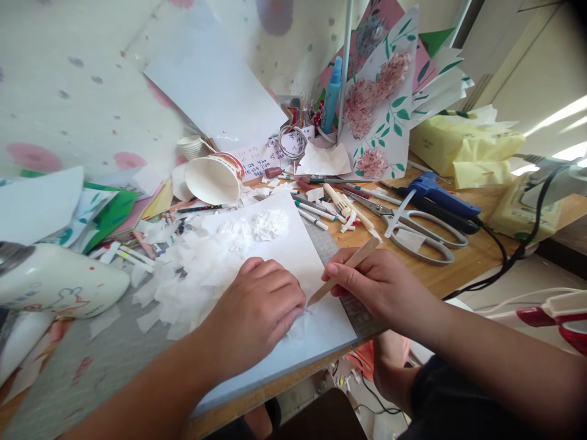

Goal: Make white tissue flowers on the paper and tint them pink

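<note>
A flat wooden craft stick (345, 271) is pinched in my right hand (383, 281), its narrow tip pointing down and left at the white sheet (328, 324). Close by that tip, my left hand (268, 296) rests over the sheet with its fingers curled together. A small whitish scrap shows at its fingertips, but what they hold is mostly hidden. Two fluffy clusters of crumpled white paper (270, 225) sit on the upper part of the sheet. Loose white tissue squares (177, 281) are heaped to the left of my left hand.
A paper cup (213, 180) lies on its side behind the sheet. To the right are scissors (424, 235), a blue glue gun (440, 194) with black cables, and scattered pens. A white bottle (77, 278) lies at the left. Decorated flower paper (380, 110) leans at the back.
</note>
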The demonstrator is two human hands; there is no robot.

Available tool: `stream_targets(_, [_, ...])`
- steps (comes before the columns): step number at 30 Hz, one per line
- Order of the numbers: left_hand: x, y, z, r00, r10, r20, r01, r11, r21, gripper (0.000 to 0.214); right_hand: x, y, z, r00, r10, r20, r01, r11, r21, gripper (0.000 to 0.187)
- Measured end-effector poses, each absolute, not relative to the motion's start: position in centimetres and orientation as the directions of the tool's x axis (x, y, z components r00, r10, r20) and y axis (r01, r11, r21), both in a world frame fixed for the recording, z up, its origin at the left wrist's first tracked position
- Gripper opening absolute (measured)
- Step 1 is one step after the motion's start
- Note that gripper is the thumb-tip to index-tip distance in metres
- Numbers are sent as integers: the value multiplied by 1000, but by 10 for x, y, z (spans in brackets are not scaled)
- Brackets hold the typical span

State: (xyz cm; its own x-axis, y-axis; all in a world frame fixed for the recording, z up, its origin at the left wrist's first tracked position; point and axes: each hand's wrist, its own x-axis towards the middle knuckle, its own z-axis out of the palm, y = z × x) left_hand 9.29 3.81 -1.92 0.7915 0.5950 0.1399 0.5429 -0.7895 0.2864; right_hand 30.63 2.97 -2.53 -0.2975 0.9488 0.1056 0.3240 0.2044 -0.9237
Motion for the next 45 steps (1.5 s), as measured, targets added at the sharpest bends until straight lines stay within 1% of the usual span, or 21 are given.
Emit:
stream_targets(5, [97,41,-20,740,664,108,608,-729,314,12,304,30,-31,-286,957,49,318,143,-937,38])
stream_targets(10, [98,43,-23,699,707,109,638,-685,352,10,302,33,-33,-250,968,-16,244,47,-969,36])
stream_targets(14, [93,46,-21,624,752,212,649,-650,395,9,310,37,-35,-149,987,-56,101,-41,-994,29])
stream_targets(17, [82,47,-10,512,802,307,682,-597,422,11,319,39,-34,-53,999,-8,1,-8,-1000,30])
stream_targets(19, [69,46,0,438,831,343,716,-553,425,12,322,36,-30,-46,998,32,-13,32,-999,29])
stream_targets(22, [38,44,14,340,876,342,811,-457,366,14,320,29,-22,-113,991,72,19,74,-997,29])
stream_targets(24, [11,41,22,244,921,305,885,-340,319,15,319,25,-17,-132,986,99,77,110,-991,30])
stream_targets(26, [-16,37,25,144,962,232,937,-208,281,17,319,24,-16,-110,985,132,151,148,-977,32])
stream_targets(28, [-37,32,24,98,985,140,965,-129,228,18,321,26,-17,-80,983,163,209,177,-962,34])
stream_targets(31, [-49,23,12,147,988,36,973,-151,177,19,322,28,-17,-61,978,198,302,207,-931,37])
stream_targets(34, [-42,20,-2,225,974,19,962,-225,152,24,319,25,-12,-84,967,241,404,254,-879,45])
stream_targets(36, [-38,22,-8,216,976,32,967,-218,131,26,317,22,-9,-105,955,278,445,295,-846,47])
stream_targets(39, [-37,25,-6,170,985,33,979,-172,113,15,316,16,-8,-117,934,337,461,352,-815,45])
stream_targets(41, [-40,26,0,141,989,33,984,-144,109,15,316,13,-8,-111,924,365,468,372,-801,44])
stream_targets(44, [-43,21,15,129,991,27,982,-131,138,14,316,8,-6,-85,921,380,495,370,-786,43])
stream_targets(45, [-43,19,20,134,991,17,977,-135,166,13,316,5,-4,-74,921,383,493,367,-788,42])
